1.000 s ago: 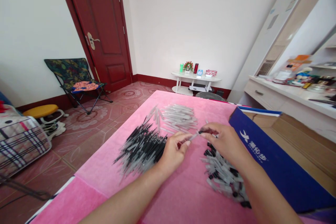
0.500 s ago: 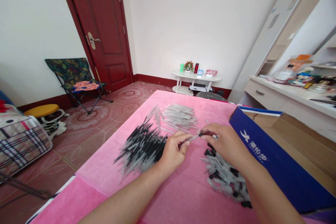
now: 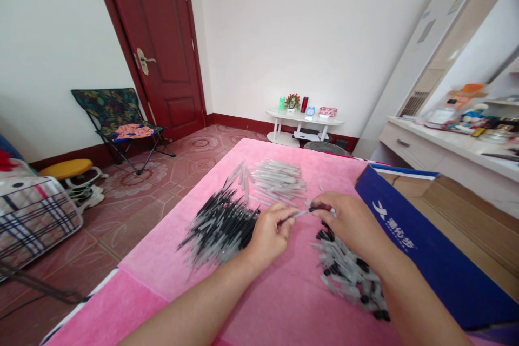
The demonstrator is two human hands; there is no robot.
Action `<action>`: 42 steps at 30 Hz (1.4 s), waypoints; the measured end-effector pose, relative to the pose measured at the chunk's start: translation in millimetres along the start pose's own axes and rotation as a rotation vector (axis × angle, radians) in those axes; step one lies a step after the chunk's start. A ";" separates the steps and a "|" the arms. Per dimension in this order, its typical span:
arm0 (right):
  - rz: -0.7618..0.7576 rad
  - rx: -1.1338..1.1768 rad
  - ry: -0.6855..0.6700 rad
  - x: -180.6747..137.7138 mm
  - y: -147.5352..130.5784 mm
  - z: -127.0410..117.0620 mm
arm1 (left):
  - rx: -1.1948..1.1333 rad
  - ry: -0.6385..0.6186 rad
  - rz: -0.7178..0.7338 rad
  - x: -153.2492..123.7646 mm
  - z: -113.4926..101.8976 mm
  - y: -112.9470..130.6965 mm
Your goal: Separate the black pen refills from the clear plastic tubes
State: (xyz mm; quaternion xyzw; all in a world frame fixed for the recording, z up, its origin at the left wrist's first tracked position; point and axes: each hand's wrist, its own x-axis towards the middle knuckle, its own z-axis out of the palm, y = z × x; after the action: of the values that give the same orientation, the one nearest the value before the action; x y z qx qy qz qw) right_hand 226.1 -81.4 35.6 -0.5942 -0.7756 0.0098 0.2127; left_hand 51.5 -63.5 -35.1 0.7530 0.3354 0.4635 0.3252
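Observation:
My left hand [image 3: 270,232] and my right hand [image 3: 348,221] meet over a pink-covered table [image 3: 279,303], both pinched on one thin pen part [image 3: 303,212] with a clear barrel and a black end. Left of my left hand lies a pile of black refills [image 3: 219,224]. Behind the hands sits a heap of clear tubes [image 3: 278,178]. Under my right wrist lies a heap of short grey and black pieces [image 3: 346,273].
An open blue cardboard box [image 3: 409,238] stands at the table's right edge. Beyond are a folding chair [image 3: 115,121], a red door [image 3: 156,43], a small white side table [image 3: 302,124] and a white dresser [image 3: 450,151]. A yellow stool [image 3: 67,170] is at the left.
The hands have stayed together on the pen part, with only slight finger shifts. The view has drifted a little.

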 end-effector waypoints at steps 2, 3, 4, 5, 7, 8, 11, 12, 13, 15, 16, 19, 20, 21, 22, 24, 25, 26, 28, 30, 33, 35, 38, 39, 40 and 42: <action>-0.007 0.003 -0.009 0.3 -1.3 -0.3 | 0.012 -0.004 0.001 -0.1 -0.5 0.3; -0.005 0.001 -0.014 0.4 -1.9 -0.6 | 0.014 -0.007 0.003 -0.3 -0.8 0.5; -0.002 -0.002 -0.020 0.5 -2.4 -0.9 | 0.016 -0.008 0.004 -0.4 -1.0 0.6; 0.002 -0.007 -0.026 0.6 -2.9 -1.3 | 0.017 -0.008 0.005 -0.5 -1.2 0.7; 0.008 -0.013 -0.035 0.5 -3.4 -2.2 | 0.021 -0.007 0.005 -0.6 -1.2 0.4; 0.009 -0.014 -0.038 0.3 -3.6 -2.5 | 0.024 -0.006 0.004 -0.6 -1.1 0.2; 0.005 -0.007 -0.037 -0.3 -3.3 -2.4 | 0.028 -0.011 0.007 -0.4 -1.0 -0.8; 0.003 0.001 -0.032 -0.4 -2.8 -1.6 | 0.028 -0.010 0.009 -0.4 -1.1 -1.0; 0.003 0.015 -0.023 -0.4 -2.3 -0.5 | 0.027 -0.010 0.010 -0.3 -1.1 -1.1; 0.008 0.068 0.003 0.0 -1.0 2.9 | 0.027 -0.013 0.013 -0.4 -1.2 -1.1; 0.012 0.105 0.016 0.3 -0.6 4.9 | 0.027 -0.015 0.015 -0.5 -1.1 -1.0; 0.031 0.232 0.040 1.2 -1.3 10.3 | 0.031 -0.012 0.020 -1.1 -0.4 -0.9; 0.044 0.278 0.050 1.4 -2.2 11.5 | 0.033 -0.009 0.020 -1.2 0.0 -1.0; 0.067 0.332 0.068 1.4 -3.3 12.3 | 0.036 -0.005 0.021 -1.4 0.3 -1.2; 0.099 0.394 0.094 1.4 -4.4 12.9 | 0.040 -0.003 0.020 -1.6 0.6 -1.6; 0.178 0.527 0.144 1.5 -5.9 13.4 | 0.047 0.000 0.018 -1.8 1.1 -2.6; 0.218 0.588 0.162 1.7 -6.0 13.6 | 0.049 0.002 0.016 -1.8 1.3 -3.3; 0.252 0.637 0.165 2.0 -5.5 13.8 | 0.050 0.004 0.014 -1.8 1.4 -3.9; 0.302 0.710 0.129 2.9 -2.4 14.9 | 0.040 0.005 0.009 -1.7 1.5 -4.9; 0.335 0.766 0.085 4.0 2.6 16.7 | 0.011 0.012 0.005 -1.3 1.4 -5.4; 0.347 0.805 0.080 4.7 9.9 19.9 | -0.050 0.031 -0.005 -0.5 0.8 -5.1; 0.357 0.829 0.090 4.2 11.9 21.0 | -0.082 0.046 -0.013 0.1 0.2 -4.7; 0.409 0.897 0.075 2.6 10.3 21.2 | -0.111 0.065 -0.020 0.7 -0.4 -4.4; 0.423 0.919 0.073 2.1 9.2 21.3 | -0.115 0.067 -0.022 0.9 -0.5 -4.4; 0.430 0.940 0.074 1.7 8.0 21.7 | -0.118 0.068 -0.022 0.9 -0.5 -4.4; 0.433 0.981 0.074 1.1 6.5 23.6 | -0.121 0.063 -0.019 0.9 -0.4 -4.2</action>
State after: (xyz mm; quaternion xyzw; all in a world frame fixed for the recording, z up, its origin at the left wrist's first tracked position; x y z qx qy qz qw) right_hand 223.7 -72.9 12.7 -0.5714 -0.5316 0.3936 0.4857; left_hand 50.6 -60.3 -37.9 0.7137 0.3240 0.5032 0.3639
